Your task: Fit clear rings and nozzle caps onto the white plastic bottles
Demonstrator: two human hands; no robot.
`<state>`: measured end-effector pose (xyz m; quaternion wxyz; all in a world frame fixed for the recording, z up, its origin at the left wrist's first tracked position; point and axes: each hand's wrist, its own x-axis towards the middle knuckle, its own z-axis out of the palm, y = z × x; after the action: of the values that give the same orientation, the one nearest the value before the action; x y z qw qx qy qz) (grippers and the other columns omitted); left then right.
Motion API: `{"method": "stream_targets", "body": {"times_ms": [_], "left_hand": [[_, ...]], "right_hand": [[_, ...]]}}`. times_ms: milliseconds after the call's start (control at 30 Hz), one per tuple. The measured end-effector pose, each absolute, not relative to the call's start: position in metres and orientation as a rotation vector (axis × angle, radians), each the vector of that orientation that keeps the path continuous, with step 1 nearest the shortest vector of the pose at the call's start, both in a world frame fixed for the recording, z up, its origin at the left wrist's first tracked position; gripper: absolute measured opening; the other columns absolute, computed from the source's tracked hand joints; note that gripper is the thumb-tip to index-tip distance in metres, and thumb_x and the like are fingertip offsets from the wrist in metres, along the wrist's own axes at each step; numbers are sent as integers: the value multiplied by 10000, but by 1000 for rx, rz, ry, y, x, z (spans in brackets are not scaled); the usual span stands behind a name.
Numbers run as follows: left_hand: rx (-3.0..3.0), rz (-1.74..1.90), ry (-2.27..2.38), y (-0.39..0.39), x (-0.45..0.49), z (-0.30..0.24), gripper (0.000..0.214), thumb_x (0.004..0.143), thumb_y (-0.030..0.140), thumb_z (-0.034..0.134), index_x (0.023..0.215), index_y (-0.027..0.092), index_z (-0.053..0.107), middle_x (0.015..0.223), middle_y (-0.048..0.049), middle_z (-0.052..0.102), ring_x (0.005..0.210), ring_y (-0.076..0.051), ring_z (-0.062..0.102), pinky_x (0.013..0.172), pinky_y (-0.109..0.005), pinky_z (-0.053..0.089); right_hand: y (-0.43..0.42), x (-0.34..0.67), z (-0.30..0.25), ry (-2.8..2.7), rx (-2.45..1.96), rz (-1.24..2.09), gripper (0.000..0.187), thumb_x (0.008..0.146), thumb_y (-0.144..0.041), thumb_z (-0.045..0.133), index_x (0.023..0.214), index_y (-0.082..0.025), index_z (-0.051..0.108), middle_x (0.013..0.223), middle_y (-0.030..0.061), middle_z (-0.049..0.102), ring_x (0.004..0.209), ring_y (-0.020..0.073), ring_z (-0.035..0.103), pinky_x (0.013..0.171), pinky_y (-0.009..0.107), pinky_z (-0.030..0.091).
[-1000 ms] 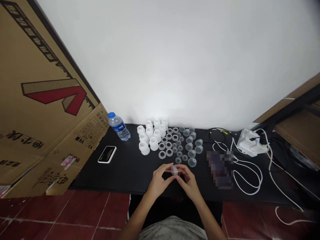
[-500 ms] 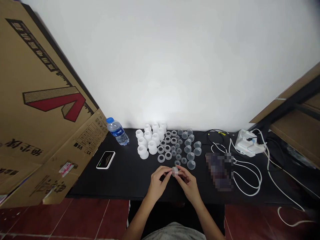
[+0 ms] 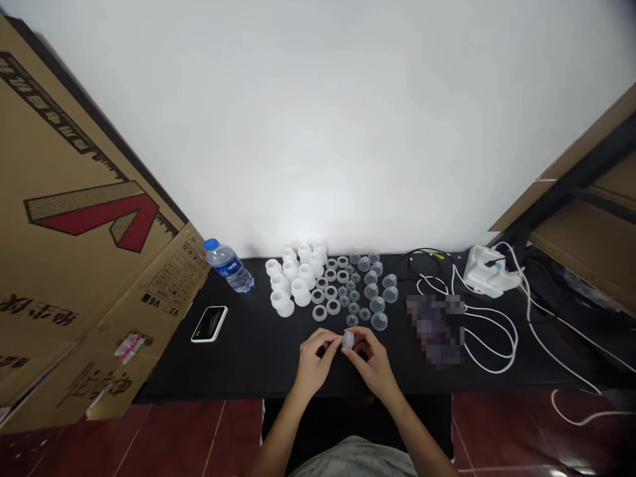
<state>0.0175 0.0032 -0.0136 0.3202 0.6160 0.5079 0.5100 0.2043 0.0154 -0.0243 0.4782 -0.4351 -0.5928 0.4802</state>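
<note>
A small clear plastic piece (image 3: pixel 347 340) is pinched between the fingertips of my left hand (image 3: pixel 313 361) and my right hand (image 3: pixel 371 361), just above the near part of the black table (image 3: pixel 258 344). Behind my hands lie rows of parts: white cup-like pieces (image 3: pixel 293 281) on the left, flat rings (image 3: pixel 328 297) in the middle, and small clear domes (image 3: pixel 377 298) on the right. Both hands are closed around the piece.
A water bottle (image 3: pixel 227 265) and a phone (image 3: pixel 209 324) sit at the table's left. Large cardboard sheets (image 3: pixel 84 252) lean on the left. White cables (image 3: pixel 489 331), a charger block (image 3: pixel 484 271) and a blurred dark object (image 3: pixel 434 328) occupy the right side.
My hands stay together on the small clear piece, turning it slightly. The view has tilted a little, so the table sits lower in the picture.
</note>
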Motion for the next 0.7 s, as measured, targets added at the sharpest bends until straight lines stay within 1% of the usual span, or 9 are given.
{"method": "stream_targets", "body": {"times_ms": [100,267,333,467,600,700], "left_hand": [[1636,1353,1360,2,19,-10,243,1063,366,658,933,224,807,904,-50,767,763,-171,678,730,-289,550],[1594,1353,1429,0,18,-9,291,1057,411,657,888,222,797,871,-42,757,720,-166,653,696,-287,547],[1559,1348,1442,1,17,-10,300,1055,427,656,889,218,794,875,-42,758,715,-163,652,675,-279,538],[1514,1349,1453,1,17,-12,327,1057,463,643,903,215,792,876,-46,756,712,-165,655,653,-272,526],[1535,1356,1450,1,18,-9,318,1055,459,651,901,219,793,863,-39,748,691,-158,637,641,-267,514],[1555,1359,1434,0,19,-8,306,1052,439,663,881,219,789,861,-38,746,694,-156,632,651,-268,515]], "right_hand": [[14,202,-25,-1421,-1090,1153,420,936,-489,831,1259,-241,729,995,53,717,838,211,665,723,315,596],[15,204,-24,-1476,-1115,1141,406,952,-504,807,1255,-243,737,856,10,677,704,179,593,676,304,564],[15,207,-22,-1528,-1118,1150,389,958,-492,800,1257,-251,742,859,6,683,705,176,580,675,298,542],[17,211,-19,-1583,-1095,1192,368,962,-475,799,1261,-267,746,960,22,718,745,180,579,701,300,527],[17,209,-22,-1511,-1120,1185,401,948,-498,802,1263,-258,743,897,10,683,704,176,553,680,301,530],[17,207,-26,-1448,-1146,1182,424,942,-507,803,1270,-250,729,862,4,656,698,181,560,663,301,540]]}}
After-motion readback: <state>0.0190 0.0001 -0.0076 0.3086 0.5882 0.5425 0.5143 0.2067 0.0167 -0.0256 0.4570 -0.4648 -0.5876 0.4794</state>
